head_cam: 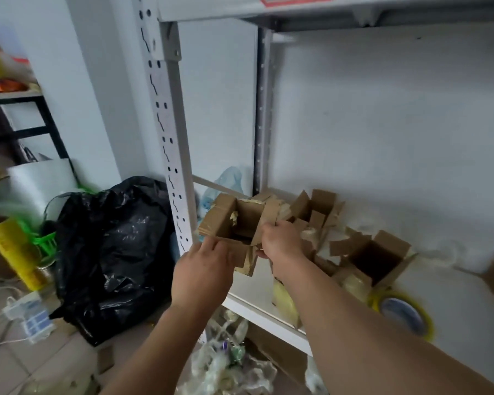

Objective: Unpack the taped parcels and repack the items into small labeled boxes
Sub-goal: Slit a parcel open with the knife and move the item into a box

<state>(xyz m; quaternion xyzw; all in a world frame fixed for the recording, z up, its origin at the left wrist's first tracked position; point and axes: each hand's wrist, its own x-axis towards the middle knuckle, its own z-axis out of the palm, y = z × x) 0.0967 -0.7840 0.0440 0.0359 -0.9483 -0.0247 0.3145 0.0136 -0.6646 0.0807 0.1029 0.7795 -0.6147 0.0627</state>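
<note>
Presently: open box (pixel 234 223), held at shelf (pixel 257 306) edge.
Left hand (pixel 201 270) fingers curl on its near flap; right hand (pixel 281 242) pinches the right flap. Two more opened boxes (pixel 380 258) lie behind, tape roll (pixel 402 313) beside. Unpacking seems well on; no labels visible, repacking apparently pending.

White wall (pixel 382 115), white metal rack (pixel 166 115) with perforated upright, white shelf (pixel 454 295), tiled floor (pixel 40 363), black bin bag (pixel 111 252) on floor, dark-framed shelving (pixel 40 115) at far left, even soft light
</note>
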